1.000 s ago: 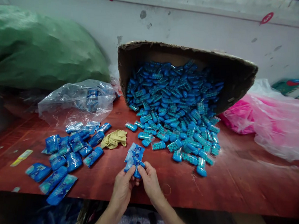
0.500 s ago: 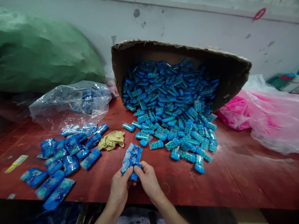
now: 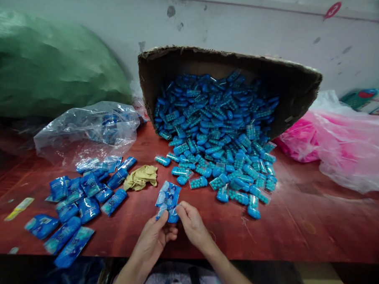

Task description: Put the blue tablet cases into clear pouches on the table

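Note:
My left hand (image 3: 154, 239) and my right hand (image 3: 192, 223) meet at the near edge of the red table (image 3: 298, 230), both pinching the lower end of a small blue printed sachet (image 3: 167, 197) that stands up from my fingers. A tipped cardboard box (image 3: 283, 85) behind spills a heap of small blue capsule packs (image 3: 218, 135) toward my hands. Left of my hands lie several filled blue sachets (image 3: 80, 200).
A crumpled tan cloth (image 3: 141, 176) lies between the sachets and the heap. A clear plastic bag (image 3: 89, 129) holding blue packs sits at left, a big green sack (image 3: 51, 65) behind it. Pink and clear plastic bags (image 3: 340, 144) fill the right side.
The sachet stays in both hands; my fingers have shifted slightly on its lower end. The view has drifted a little.

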### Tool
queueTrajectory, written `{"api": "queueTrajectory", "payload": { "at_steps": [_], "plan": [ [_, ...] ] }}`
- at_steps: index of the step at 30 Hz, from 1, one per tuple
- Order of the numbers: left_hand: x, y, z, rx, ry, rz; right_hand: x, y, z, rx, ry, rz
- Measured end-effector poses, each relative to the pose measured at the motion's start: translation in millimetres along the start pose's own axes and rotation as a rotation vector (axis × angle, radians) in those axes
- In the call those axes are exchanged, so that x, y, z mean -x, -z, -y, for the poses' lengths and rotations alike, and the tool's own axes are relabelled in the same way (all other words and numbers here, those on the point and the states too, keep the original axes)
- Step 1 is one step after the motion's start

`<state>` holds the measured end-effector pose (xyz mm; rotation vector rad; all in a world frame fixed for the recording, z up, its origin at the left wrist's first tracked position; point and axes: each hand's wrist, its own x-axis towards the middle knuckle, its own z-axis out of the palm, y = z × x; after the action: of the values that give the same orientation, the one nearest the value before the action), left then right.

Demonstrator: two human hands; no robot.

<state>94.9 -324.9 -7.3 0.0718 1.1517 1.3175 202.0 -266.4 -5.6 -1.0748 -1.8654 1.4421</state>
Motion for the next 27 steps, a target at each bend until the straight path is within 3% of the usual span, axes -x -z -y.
{"api": "queueTrajectory", "payload": {
  "at_steps": [3,5,8,12,14,19,21,27],
  "plan": [
    [1.6,6.1,-5.0,0.001,0.061,-0.084,-20.3,34.0,0.7,0.612,0.102,-0.173],
    [2.0,7.3,-4.7,0.018,0.080,-0.138,-34.7,51.1,-2.6,0.959,0.003,-0.243],
    [2.3,6.9,-2.7,0.040,0.084,-0.161,-44.2,58.0,-9.5,1.050,-0.043,-0.208],
    [0.8,5.8,-2.8,0.067,0.082,-0.201,-30.5,44.4,-15.8,1.017,0.005,-0.149],
    [-1.0,5.2,-3.4,0.074,0.066,-0.223,-19.5,38.4,-16.2,0.896,0.047,-0.136],
    [-5.2,3.9,-2.0,0.069,-0.026,-0.254,1.8,33.1,-5.4,0.171,-0.007,-0.140],
    [-6.6,3.8,-0.6,0.062,-0.058,-0.252,8.2,29.1,0.1,0.001,-0.048,-0.149],
    [-10.1,5.0,1.1,0.049,-0.149,-0.221,17.3,15.2,2.2,-0.112,-0.139,-0.122]
  ]
}}
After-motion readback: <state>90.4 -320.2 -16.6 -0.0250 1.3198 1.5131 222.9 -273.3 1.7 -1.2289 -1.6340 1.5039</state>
